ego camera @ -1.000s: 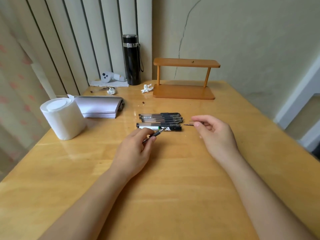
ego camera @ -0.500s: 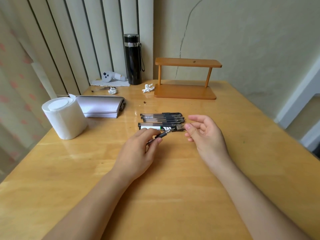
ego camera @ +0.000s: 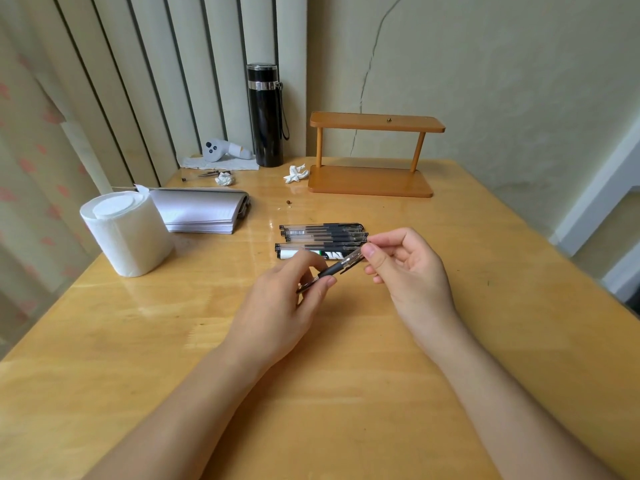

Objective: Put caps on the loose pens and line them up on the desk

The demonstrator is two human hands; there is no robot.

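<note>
Left hand: the left hand (ego camera: 277,306) is over the middle of the counter (ego camera: 346,393), back to the camera, thumb and fingers pinching the lower end of a pen (ego camera: 332,270).
Right hand: the right hand (ego camera: 412,271) is palm half up, thumb and forefinger closed on the pen's clear upper end, the other fingers loosely curled.
Pen: dark grip, clear tip end, held off the counter between both hands and tilted up toward the right; whether a cap is pushed fully home there, I cannot tell.
Pen row: just behind the hands, a row of pens (ego camera: 322,233) lies side by side, touching, all running left to right.
Odd one out: a white-bodied marker (ego camera: 298,254) lies at the near edge of that row, partly hidden by the left fingers.
Left side: a white tissue roll (ego camera: 124,233) stands upright, with a stack of paper (ego camera: 201,213) just behind it.
Back edge: a black flask (ego camera: 265,116) is upright by the blinds, a white controller (ego camera: 221,150) is beside it, and a small wooden shelf (ego camera: 374,150) is to the right.
Scraps: two crumpled paper bits (ego camera: 296,174) lie near the shelf and the flask.
</note>
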